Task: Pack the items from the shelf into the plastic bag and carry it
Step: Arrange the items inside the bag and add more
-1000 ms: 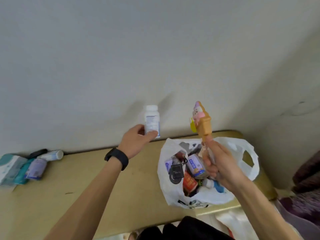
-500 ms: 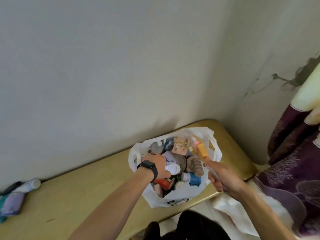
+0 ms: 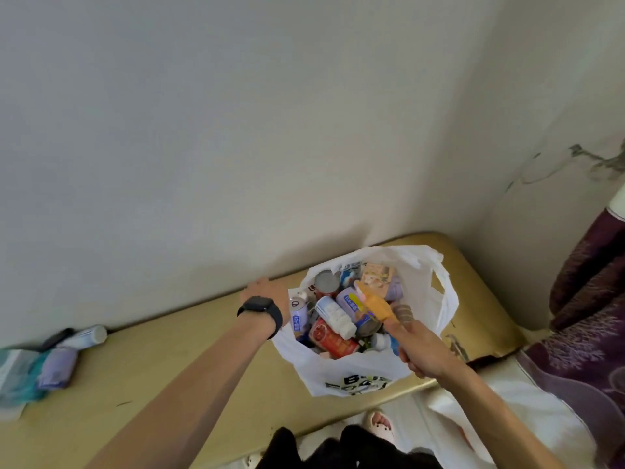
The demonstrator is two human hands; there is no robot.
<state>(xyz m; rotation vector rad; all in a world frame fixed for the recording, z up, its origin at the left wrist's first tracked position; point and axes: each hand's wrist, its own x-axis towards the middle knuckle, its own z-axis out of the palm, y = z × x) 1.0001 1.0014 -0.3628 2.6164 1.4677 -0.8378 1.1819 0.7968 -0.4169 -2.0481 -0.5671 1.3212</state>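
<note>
A white plastic bag point(image 3: 355, 374) stands open on the yellowish shelf point(image 3: 162, 377), near the wall corner. It holds several items: cans, a red packet and a white bottle point(image 3: 335, 316) lying on top. My right hand point(image 3: 421, 350) grips an orange ice-cream-cone toy point(image 3: 375, 306) by its lower end and holds it tilted over the bag's mouth. My left hand point(image 3: 265, 291), with a black watch on the wrist, is just outside the bag's left rim, close to the wall. I see nothing in it.
At the shelf's far left lie a white tube point(image 3: 86, 335), a purple packet point(image 3: 57, 367) and a teal pack point(image 3: 17, 377). A purple curtain point(image 3: 588, 316) hangs at the right. White cloth point(image 3: 527, 411) and my slippered foot point(image 3: 380, 424) are below the shelf edge.
My left hand brought the white bottle down into the bag, let it go and drew back to the bag's left rim. My right hand lowered the cone toy over the bag.
</note>
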